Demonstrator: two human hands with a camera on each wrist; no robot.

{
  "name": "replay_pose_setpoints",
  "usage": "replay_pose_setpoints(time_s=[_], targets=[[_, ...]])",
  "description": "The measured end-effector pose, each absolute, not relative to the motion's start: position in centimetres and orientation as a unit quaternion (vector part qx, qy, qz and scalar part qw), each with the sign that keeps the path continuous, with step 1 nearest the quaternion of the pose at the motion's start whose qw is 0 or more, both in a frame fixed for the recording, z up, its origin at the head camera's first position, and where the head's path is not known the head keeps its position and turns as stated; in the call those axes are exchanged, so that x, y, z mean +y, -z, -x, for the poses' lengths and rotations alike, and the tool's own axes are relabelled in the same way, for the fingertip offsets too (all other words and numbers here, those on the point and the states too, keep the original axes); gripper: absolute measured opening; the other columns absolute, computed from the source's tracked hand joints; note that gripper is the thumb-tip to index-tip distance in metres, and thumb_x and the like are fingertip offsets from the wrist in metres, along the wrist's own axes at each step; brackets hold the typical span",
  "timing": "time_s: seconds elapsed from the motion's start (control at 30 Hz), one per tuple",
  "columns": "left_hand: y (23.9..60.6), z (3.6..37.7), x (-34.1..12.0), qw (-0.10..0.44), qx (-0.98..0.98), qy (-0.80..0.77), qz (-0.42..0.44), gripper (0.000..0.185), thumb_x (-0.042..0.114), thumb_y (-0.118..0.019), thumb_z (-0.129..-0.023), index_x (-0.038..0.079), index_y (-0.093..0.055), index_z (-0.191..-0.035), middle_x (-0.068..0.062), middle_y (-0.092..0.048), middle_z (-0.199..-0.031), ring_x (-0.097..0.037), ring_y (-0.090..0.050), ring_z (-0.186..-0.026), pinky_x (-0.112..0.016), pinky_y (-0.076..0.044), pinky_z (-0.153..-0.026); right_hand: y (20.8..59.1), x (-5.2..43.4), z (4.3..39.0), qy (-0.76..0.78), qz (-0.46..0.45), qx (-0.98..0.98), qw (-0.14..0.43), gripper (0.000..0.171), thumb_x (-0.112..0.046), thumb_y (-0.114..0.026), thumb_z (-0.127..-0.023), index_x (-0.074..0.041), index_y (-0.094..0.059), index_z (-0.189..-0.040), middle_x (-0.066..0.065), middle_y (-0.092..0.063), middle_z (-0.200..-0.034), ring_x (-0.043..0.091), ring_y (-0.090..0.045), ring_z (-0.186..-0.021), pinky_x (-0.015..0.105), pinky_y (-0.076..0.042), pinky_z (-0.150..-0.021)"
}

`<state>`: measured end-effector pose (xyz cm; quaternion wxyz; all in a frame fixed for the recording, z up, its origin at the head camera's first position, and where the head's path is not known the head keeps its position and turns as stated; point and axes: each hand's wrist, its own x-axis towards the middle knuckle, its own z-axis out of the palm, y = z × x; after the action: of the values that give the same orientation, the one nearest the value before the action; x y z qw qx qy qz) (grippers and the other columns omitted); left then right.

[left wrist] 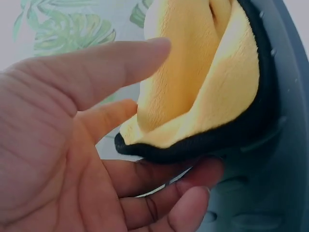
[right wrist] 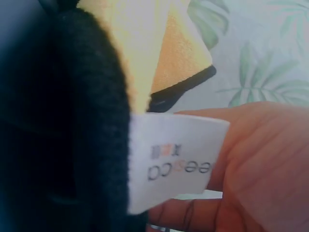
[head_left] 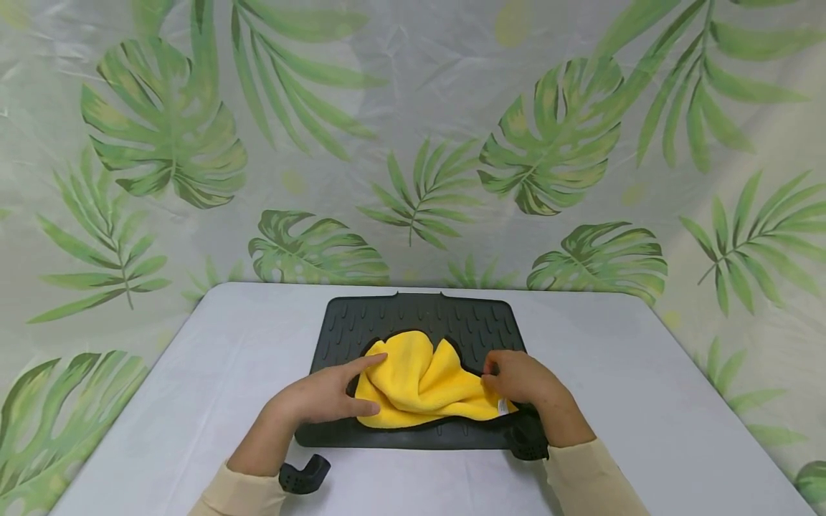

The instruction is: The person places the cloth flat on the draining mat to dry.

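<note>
A yellow cloth (head_left: 419, 387) with a black border lies bunched on a dark grey ribbed mat (head_left: 413, 319). My left hand (head_left: 329, 394) rests at the cloth's left edge, index finger straight along the top and thumb along the bottom. In the left wrist view the cloth (left wrist: 193, 87) corner sits between the thumb and the loosely bent fingers (left wrist: 159, 203). My right hand (head_left: 516, 376) has its fingers curled on the cloth's right edge. The right wrist view shows the cloth's black border (right wrist: 63, 121) and white label (right wrist: 178, 159) against that hand (right wrist: 260, 159).
The mat lies in the middle of a white table (head_left: 645, 373). A curtain with green leaf prints (head_left: 555, 143) hangs behind and around it. Black wrist mounts (head_left: 303, 475) sit by both sleeves near the table's front edge.
</note>
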<state>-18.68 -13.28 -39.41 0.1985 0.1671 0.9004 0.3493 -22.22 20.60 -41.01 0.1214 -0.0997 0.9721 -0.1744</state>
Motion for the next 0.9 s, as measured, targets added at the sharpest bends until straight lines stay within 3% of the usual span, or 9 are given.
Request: replay_pose_setpoints(time_s=[0.13,0.37,0.53,0.63,0.73,0.8,0.9], targets=[[39.6,18.5,-12.5,0.203,0.903,-0.34,-0.169,0.086,0.031,-0.085,-0.083,0.034,-0.041,-0.157,-0.007,-0.049,-0.157,-0.028,-0.052,-0.138,-0.058,-0.043,-0.113,41.1,20.4,22.2,0.185,0.106,0.969,0.126,0.01,-0.021,-0.067,-0.097,-0.013,-0.066,-0.103,0.002,-0.058,-0.077,0.018,-0.05,-0.062,0.031,-0.042,-0.059],[39.7,18.2,-11.7,0.189,0.909,-0.325,-0.178,0.09,0.014,-0.087,-0.08,0.037,-0.043,-0.155,-0.009,-0.057,-0.149,-0.021,-0.056,-0.11,-0.048,-0.051,-0.094,41.2,20.3,22.2,0.191,0.117,0.965,0.133,0.011,-0.024,-0.068,-0.097,-0.014,-0.065,-0.098,0.001,-0.059,-0.08,0.017,-0.051,-0.065,0.03,-0.042,-0.06],[39.8,18.3,-11.4,0.147,0.91,-0.337,-0.191,0.074,0.008,-0.074,-0.091,0.03,-0.044,-0.155,-0.01,-0.054,-0.153,-0.025,-0.056,-0.128,-0.053,-0.048,-0.107,41.2,20.2,22.3,0.203,0.123,0.961,0.139,0.009,-0.02,-0.067,-0.097,-0.014,-0.063,-0.092,0.001,-0.054,-0.076,0.016,-0.048,-0.061,0.029,-0.039,-0.058],[39.9,18.5,-11.3,0.113,0.908,-0.355,-0.194,0.068,0.006,-0.068,-0.095,0.025,-0.043,-0.155,-0.011,-0.049,-0.157,-0.031,-0.047,-0.144,-0.057,-0.039,-0.118,41.2,20.2,22.3,0.207,0.125,0.96,0.138,0.008,-0.017,-0.067,-0.096,-0.014,-0.062,-0.091,0.001,-0.052,-0.074,0.015,-0.047,-0.06,0.028,-0.038,-0.057],[40.0,18.6,-11.1,0.094,0.904,-0.374,-0.187,0.065,0.006,-0.066,-0.098,0.023,-0.042,-0.156,-0.011,-0.045,-0.16,-0.032,-0.041,-0.149,-0.056,-0.036,-0.121,41.2,20.2,22.2,0.206,0.127,0.961,0.132,0.007,-0.015,-0.067,-0.095,-0.013,-0.062,-0.091,0.001,-0.053,-0.074,0.015,-0.047,-0.061,0.028,-0.038,-0.057],[40.1,18.6,-11.1,0.093,0.902,-0.381,-0.179,0.066,0.006,-0.065,-0.098,0.023,-0.04,-0.157,-0.011,-0.045,-0.16,-0.03,-0.054,-0.138,-0.051,-0.046,-0.113,41.1,20.2,22.2,0.202,0.129,0.962,0.129,0.007,-0.015,-0.067,-0.095,-0.013,-0.062,-0.092,0.001,-0.054,-0.076,0.015,-0.049,-0.062,0.028,-0.039,-0.058],[40.2,18.6,-11.1,0.109,0.893,-0.401,-0.171,0.067,0.004,-0.064,-0.099,0.022,-0.038,-0.158,-0.015,-0.043,-0.16,-0.025,-0.07,-0.102,-0.042,-0.061,-0.086,41.1,20.2,22.2,0.202,0.129,0.962,0.13,0.006,-0.015,-0.067,-0.095,-0.013,-0.062,-0.093,0.002,-0.054,-0.076,0.015,-0.049,-0.062,0.029,-0.04,-0.058]])
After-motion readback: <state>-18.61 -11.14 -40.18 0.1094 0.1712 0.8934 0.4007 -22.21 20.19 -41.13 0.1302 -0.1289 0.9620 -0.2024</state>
